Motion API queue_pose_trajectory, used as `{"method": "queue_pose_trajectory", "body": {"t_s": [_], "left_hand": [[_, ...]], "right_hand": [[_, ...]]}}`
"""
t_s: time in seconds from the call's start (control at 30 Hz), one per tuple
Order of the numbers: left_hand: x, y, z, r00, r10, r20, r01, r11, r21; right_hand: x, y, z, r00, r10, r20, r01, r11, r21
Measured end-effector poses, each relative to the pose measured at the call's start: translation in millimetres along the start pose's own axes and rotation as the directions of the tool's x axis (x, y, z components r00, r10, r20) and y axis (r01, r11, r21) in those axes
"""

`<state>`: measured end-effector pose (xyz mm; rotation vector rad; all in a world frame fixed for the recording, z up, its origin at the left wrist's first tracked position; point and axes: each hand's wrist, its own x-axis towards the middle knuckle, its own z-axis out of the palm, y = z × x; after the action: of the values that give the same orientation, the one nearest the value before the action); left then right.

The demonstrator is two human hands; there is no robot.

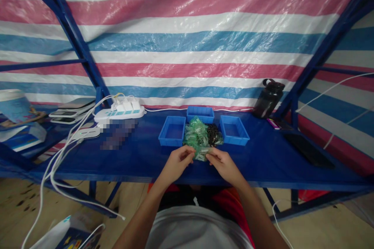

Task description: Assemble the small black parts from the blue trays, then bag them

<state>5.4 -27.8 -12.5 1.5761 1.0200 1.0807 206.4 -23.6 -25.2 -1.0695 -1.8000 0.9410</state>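
My left hand (177, 162) and my right hand (223, 162) rest on the blue table (140, 155), fingers pinched together on a small clear packet (202, 153) held between them. Just beyond the packet lies a heap of greenish clear packets (196, 133). A pile of small dark parts (214, 134) sits to the right of that heap. Three blue trays surround the piles: one at the left (172, 130), one behind (200, 113), one at the right (234, 130). What the left tray and right tray hold cannot be made out.
A white power strip (119, 113) with plugs and white cables (58, 155) lies at the left, next to stacked devices (71, 109). A dark bottle (269, 99) stands at the back right, and a black phone (308, 148) lies flat. A striped tarp (187, 39) hangs behind.
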Motion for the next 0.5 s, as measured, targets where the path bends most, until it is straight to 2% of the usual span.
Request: {"method": "queue_pose_trajectory", "body": {"t_s": [0.1,0.33,0.5], "left_hand": [[-1.1,1.6,0.5,1.0,0.007,0.023,-0.008,1.0,0.007],[-0.7,-2.4,1.0,0.999,0.029,0.037,-0.031,0.998,0.047],[-1.5,2.7,-0.2,0.998,0.023,0.05,-0.026,0.997,0.077]], "right_hand": [[0.9,0.8,1.1,0.999,0.002,-0.035,-0.002,1.0,-0.018],[1.5,-0.3,3.2,0.993,0.102,-0.056,-0.093,0.987,0.133],[1.8,1.4,4.0,0.988,0.079,-0.132,-0.068,0.994,0.083]]}}
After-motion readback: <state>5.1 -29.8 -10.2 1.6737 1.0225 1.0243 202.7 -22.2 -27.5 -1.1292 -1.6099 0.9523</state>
